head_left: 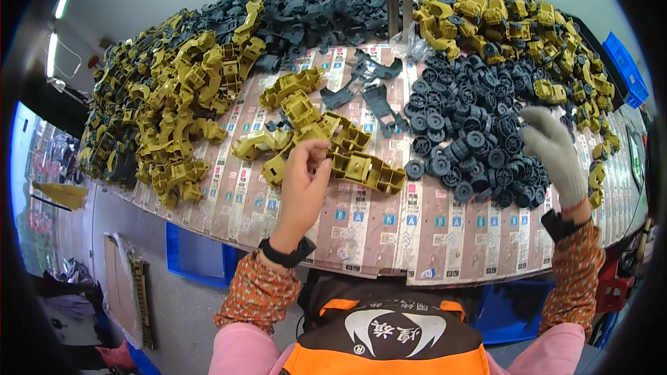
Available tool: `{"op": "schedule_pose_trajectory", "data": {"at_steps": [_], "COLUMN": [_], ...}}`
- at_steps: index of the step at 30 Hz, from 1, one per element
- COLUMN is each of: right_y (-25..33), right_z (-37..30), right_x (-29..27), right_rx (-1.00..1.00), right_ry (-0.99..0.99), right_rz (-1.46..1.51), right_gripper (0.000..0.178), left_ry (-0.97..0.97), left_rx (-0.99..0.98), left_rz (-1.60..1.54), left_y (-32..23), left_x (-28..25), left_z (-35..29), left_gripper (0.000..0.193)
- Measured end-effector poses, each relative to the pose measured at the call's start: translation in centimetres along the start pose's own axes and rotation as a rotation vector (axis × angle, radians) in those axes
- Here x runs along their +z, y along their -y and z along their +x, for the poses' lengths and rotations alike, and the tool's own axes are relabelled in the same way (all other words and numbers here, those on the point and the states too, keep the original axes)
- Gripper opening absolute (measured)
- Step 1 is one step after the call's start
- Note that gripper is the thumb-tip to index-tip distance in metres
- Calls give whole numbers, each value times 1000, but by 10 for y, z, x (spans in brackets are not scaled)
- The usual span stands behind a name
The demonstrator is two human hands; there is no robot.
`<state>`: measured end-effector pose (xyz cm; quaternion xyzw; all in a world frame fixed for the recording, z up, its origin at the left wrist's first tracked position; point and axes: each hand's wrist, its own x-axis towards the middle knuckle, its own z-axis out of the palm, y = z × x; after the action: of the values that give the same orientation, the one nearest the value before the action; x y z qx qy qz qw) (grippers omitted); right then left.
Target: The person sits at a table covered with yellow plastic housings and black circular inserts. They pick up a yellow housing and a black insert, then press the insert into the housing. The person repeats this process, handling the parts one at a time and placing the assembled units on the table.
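Printed sheeting (375,236) with pale and brownish stripes covers a broad table, its front edge bowed by the lens, and a blue plastic bin (198,257) sits below on the left. Along the back lies a heap of dark grey plastic toy-vehicle parts (313,14); yellow plastic toy-vehicle parts (180,104) are piled at left, and more yellow vehicle bodies (497,17), some with dark wheels, at far right. Near the middle, the bare left hand (304,184) has its fingers curled and thumb raised beside a long, open-framed yellow part (372,172); whether it grips that part cannot be told. This part lies at the front of a small yellow cluster, just left of a mound of dark toy wheels (479,135). Over the mound's right edge, the right hand (556,156), in a pale knit glove, holds its fingers loosely bent and parted. Loose dark grey pieces (379,101) lie behind the yellow cluster.
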<state>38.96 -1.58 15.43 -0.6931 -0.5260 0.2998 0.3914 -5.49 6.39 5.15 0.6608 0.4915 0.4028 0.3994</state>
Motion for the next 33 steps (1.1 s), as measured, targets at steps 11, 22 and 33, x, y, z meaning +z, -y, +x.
{"op": "schedule_pose_trajectory", "data": {"at_steps": [11,22,33], "right_y": [-40,-88,-82], "right_z": [-138,-125,-107], "right_x": [20,25,67], "right_rx": [-61,-169,-254], "right_ry": [39,-283,-170], "right_rz": [-212,-455,-980], "right_gripper": [36,13,15], "left_ry": [257,128,551], "left_rx": [671,462,-535], "left_rz": [992,151,-1086], "left_y": [-21,-57,-64], "left_x": [49,49,70], "left_z": [-20,-9,-70], "left_gripper": [78,76,61]}}
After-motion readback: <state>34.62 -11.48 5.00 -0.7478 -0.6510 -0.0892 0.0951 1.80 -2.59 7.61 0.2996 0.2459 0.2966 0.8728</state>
